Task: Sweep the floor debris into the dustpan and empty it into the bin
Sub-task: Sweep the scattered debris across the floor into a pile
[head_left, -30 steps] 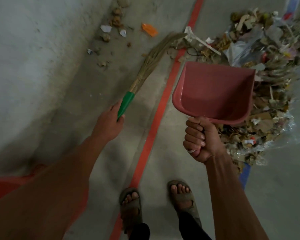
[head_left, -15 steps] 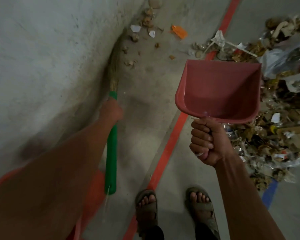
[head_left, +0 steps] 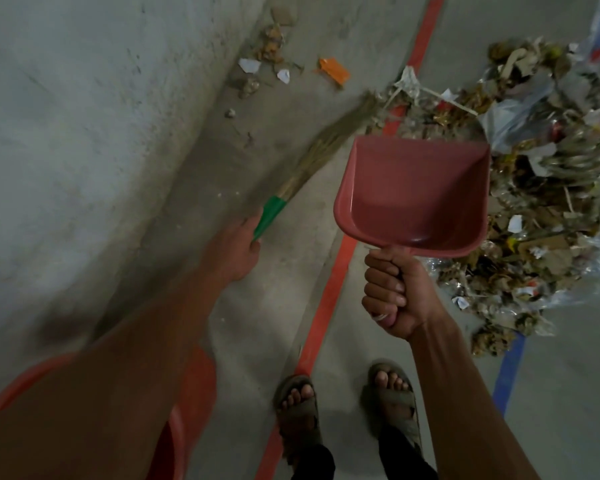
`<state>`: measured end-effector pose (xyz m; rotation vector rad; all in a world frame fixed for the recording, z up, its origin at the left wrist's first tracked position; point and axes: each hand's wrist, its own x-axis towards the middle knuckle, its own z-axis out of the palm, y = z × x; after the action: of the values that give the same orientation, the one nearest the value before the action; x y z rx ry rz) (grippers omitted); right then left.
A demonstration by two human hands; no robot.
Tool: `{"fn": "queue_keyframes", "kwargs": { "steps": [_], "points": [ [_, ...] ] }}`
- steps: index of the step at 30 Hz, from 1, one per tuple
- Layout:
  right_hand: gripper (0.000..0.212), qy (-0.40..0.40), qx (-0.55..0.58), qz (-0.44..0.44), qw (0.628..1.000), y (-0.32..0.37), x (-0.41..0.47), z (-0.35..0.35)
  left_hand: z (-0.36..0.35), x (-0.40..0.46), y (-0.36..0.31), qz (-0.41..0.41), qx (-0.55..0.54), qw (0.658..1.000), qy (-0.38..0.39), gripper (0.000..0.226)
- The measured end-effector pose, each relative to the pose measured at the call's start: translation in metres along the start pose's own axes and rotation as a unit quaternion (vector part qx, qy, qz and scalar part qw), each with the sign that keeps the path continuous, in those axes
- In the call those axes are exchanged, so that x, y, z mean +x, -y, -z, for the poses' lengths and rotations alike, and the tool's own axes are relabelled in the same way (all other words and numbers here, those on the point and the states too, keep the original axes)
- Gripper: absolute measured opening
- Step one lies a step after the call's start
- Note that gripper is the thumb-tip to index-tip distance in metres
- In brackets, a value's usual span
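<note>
My right hand [head_left: 394, 292] grips the handle of a red dustpan [head_left: 416, 192], held above the floor with its pan empty. My left hand [head_left: 236, 247] holds the green handle of a straw broom [head_left: 323, 150], whose bristles reach up and right to the edge of a large pile of debris [head_left: 541, 202]. That pile of dry leaves, paper and plastic lies to the right of the dustpan. Scattered scraps [head_left: 267, 64], white paper bits and an orange piece [head_left: 335, 71] lie along the foot of the wall.
A grey wall [head_left: 84, 116] rises on the left. A red floor line [head_left: 329, 299] runs from bottom centre to the top, and a blue line [head_left: 508, 372] lies at the right. My sandalled feet [head_left: 343, 410] stand at the bottom. A red bin rim [head_left: 187, 403] shows under my left arm.
The broom has swung from pointing up along the wall to pointing right, its bristles now at the pile's edge. The dustpan has stayed raised in my right hand.
</note>
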<state>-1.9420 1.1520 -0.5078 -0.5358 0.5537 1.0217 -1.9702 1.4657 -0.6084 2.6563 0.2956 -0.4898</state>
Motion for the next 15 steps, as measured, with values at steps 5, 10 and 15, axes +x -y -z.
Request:
{"fn": "queue_keyframes", "kwargs": {
  "steps": [5,10,15],
  "points": [
    [0.039,0.015,0.026,0.014,0.999,0.005,0.001,-0.020,0.023,-0.007,0.009,0.085,0.001,0.993,-0.083,0.070],
    [0.040,0.027,0.024,0.020,0.999,-0.001,0.006,-0.028,0.024,0.017,0.030,0.241,-0.005,0.968,-0.064,0.065],
    [0.040,0.021,0.038,0.019,0.999,-0.009,0.017,-0.015,0.008,0.044,0.036,0.239,0.009,0.970,0.041,0.052]
  ]
}}
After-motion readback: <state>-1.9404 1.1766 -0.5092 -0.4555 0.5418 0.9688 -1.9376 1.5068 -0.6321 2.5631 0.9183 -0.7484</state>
